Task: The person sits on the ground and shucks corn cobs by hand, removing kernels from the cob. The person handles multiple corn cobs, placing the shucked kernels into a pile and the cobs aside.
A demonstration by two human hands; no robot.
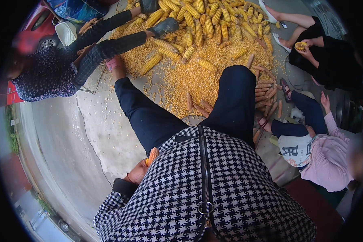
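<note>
My left hand [138, 172] is low at my left side, beside the hem of my houndstooth jacket. It grips a corn cob [153, 155] whose showing part is mostly bare and orange-brown, with some yellow kernels by the fingers. The jacket hides part of this hand and of the cob. My right hand is out of view. Between and beyond my knees spreads a layer of loose corn kernels [187, 83]. Several yellow ears of corn [210, 25] are heaped at its far side, and single ears lie on the kernels. Stripped cobs [190, 101] rest close before me.
Stripped cobs [264, 90] pile up right of my knee. At the left sits a person in a dotted top [48, 72], feet by the heap. On the right, one person holds an ear [301, 46]; another wears a pink top [326, 163]. A white scoop [66, 32] stands upper left.
</note>
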